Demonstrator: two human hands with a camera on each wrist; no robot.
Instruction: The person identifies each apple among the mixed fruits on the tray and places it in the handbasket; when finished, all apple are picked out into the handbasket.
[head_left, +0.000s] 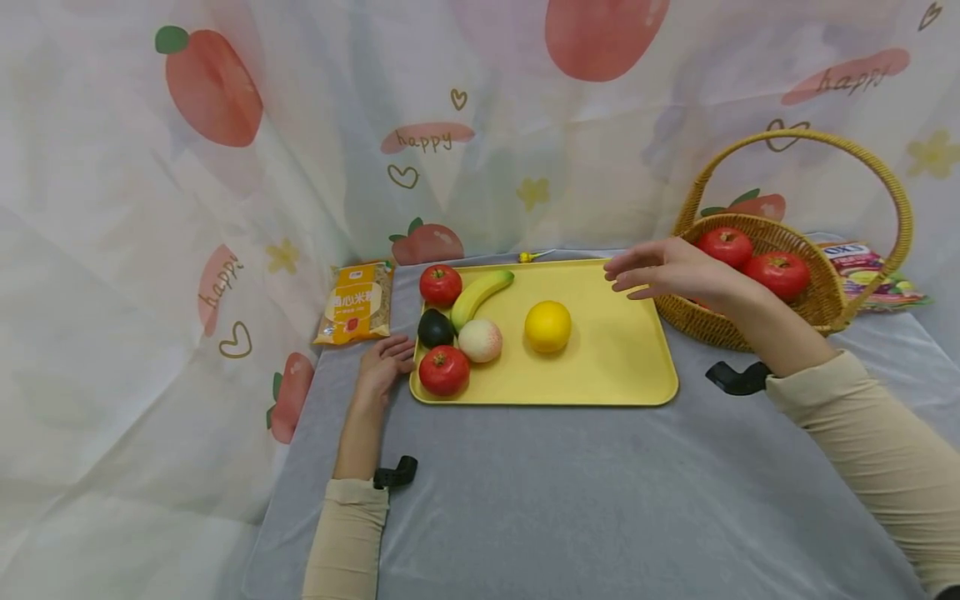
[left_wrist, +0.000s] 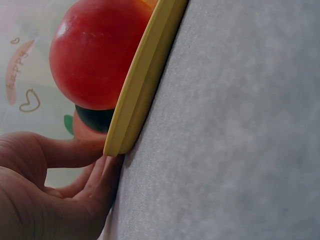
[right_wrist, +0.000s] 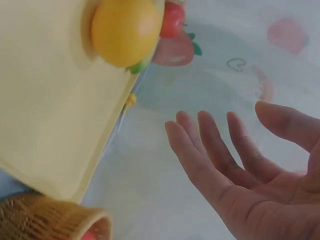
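Head view: left grip [head_left: 384, 360] pinches the yellow tray [head_left: 600, 367] by its left rim.
Right grip [head_left: 678, 271], empty, fingers apart, hangs near its far-right corner, partly hiding the basket [head_left: 692, 322].

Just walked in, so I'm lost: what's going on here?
A person's left hand touches the left edge of a yellow tray; their right hand hangs in the air by its far right corner, holding nothing. On the tray, a yellow fruit sits alone near the middle, while two tomatoes, a banana, a dark fruit and a peach cluster at the left. More tomatoes lie in the basket.
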